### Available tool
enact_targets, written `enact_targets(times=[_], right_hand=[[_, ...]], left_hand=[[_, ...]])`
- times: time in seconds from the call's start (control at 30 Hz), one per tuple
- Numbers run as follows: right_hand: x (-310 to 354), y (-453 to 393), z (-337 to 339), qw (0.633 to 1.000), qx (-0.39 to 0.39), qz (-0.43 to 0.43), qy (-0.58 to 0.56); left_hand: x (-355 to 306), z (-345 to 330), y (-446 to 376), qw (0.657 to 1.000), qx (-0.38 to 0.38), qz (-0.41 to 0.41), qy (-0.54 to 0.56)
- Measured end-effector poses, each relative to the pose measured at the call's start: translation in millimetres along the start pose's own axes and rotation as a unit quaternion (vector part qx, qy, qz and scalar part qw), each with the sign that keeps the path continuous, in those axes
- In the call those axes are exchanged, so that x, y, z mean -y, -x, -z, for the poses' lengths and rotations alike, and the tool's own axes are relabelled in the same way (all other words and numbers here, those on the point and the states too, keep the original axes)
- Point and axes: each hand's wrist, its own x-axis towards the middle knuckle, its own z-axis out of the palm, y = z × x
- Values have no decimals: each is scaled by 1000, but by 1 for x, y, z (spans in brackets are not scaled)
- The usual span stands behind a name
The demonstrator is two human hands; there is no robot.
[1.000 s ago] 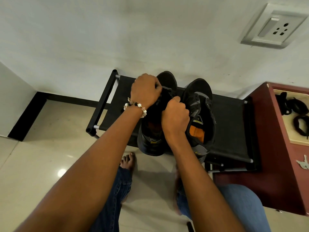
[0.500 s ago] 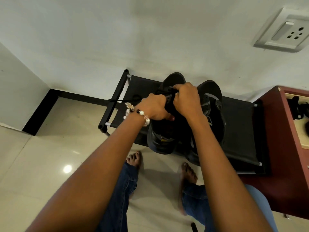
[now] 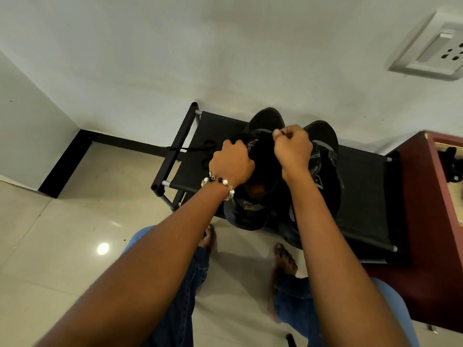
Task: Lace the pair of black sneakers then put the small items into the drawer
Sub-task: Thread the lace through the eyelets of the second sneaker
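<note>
Near the centre of the frame two black sneakers sit side by side on a black rack (image 3: 363, 186) against the wall, and both hands work on the left sneaker (image 3: 253, 211). The left hand (image 3: 231, 164), with a bead bracelet (image 3: 220, 182) at its wrist, is curled over the left side of the shoe's upper; it seems to grip the shoe or the lace there, though the fingers are hidden and I cannot tell which. The right hand (image 3: 292, 146) is closed at the top of the tongue, thumb and forefinger pinching what looks like a lace end. A loose length of black lace (image 3: 193, 147) trails left from the shoe across the rack's edge. The right sneaker (image 3: 325, 156) stands just beside it, partly behind the right forearm, and whether it is laced cannot be made out. The step in hand looks like threading the left shoe near its upper eyelets, so the lacing stage is under way and the drawer stage not yet begun. At the right edge of the frame a red cabinet (image 3: 423, 221) holds an open drawer (image 3: 448, 181) with dark items in it. The next move probably calls for feeding the pinched end through an eyelet and drawing the slack lace taut while the left hand steadies the shoe.
</note>
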Motion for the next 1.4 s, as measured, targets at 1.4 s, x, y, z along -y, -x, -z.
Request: enact_targets(times=[1.4], right_hand=[[17,3,22,984,51,170,-28]], left_hand=[[-8,-10,5,998,-39,17,-48]])
